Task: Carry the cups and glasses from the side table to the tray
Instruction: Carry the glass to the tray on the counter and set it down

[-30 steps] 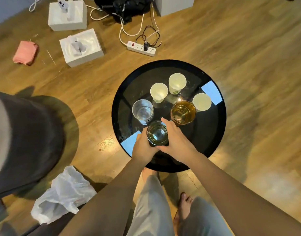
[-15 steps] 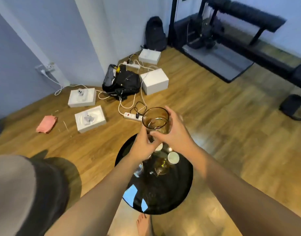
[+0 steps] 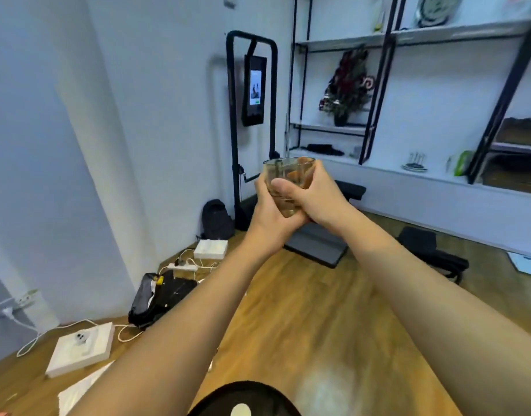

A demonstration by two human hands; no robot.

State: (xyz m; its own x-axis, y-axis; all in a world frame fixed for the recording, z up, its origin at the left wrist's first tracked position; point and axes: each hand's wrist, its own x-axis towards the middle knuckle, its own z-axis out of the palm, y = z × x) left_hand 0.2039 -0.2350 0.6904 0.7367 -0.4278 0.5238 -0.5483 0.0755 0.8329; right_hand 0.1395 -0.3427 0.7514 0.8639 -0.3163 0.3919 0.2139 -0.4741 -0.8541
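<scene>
Both hands hold one clear tinted glass (image 3: 283,169) up at chest height in front of me. My left hand (image 3: 265,217) wraps its left side and base, and my right hand (image 3: 315,196) wraps its right side. The glass stands upright, its rim above my fingers. Only the far edge of the round black side table (image 3: 216,399) shows at the bottom of the view, with one pale paper cup (image 3: 243,411) on it. No tray is in view.
A white shelving unit with black frames (image 3: 378,85) fills the right wall. On the wooden floor lie white boxes (image 3: 81,349), a power strip with cables (image 3: 183,267), black bags (image 3: 162,295), a grey mat (image 3: 318,247) and a black exercise frame (image 3: 252,115).
I lifted the glass off the side table with both hands, and my head tilted up, so the table dropped to the bottom edge and the shelves came into view.
</scene>
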